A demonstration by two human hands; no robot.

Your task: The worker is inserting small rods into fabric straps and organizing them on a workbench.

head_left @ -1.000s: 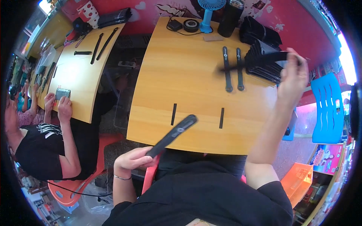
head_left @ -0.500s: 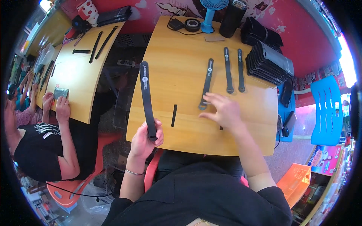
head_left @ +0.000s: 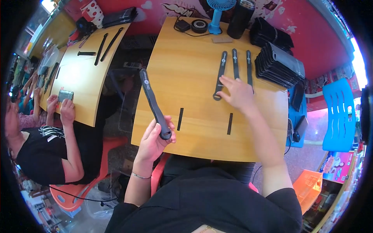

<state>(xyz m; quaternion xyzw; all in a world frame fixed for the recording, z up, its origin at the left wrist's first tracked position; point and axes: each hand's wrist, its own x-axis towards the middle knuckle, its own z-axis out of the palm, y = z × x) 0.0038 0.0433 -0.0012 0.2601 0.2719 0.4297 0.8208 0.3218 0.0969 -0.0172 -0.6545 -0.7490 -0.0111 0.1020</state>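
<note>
My left hand (head_left: 155, 136) is closed round the lower part of a black strap (head_left: 150, 93), which rises tilted above the table's near left part. White print marks the strap's upper length, and a slot shows in its rounded lower end. Over the right part of the table, my right hand (head_left: 239, 93) has its fingers apart, with fingertips and thumb at the edge of a flat black strap (head_left: 222, 70). Beside it lie two similar straps, a middle strap (head_left: 235, 62) and a right strap (head_left: 249, 66), their lower ends partly hidden by my hand.
Two short black strips, a left strip (head_left: 180, 119) and a right strip (head_left: 230, 123), lie on the wooden table (head_left: 202, 145). Folded black pouches (head_left: 278, 66) are stacked at right. A blue fan (head_left: 215, 23) and black bottle (head_left: 240, 19) stand behind. Someone (head_left: 46, 151) works at another table leftward.
My right hand has moved away from me, and the strap under its fingers has shifted up and right, near the other two. The strap in my left hand has tilted, its slotted end turning into view.
</note>
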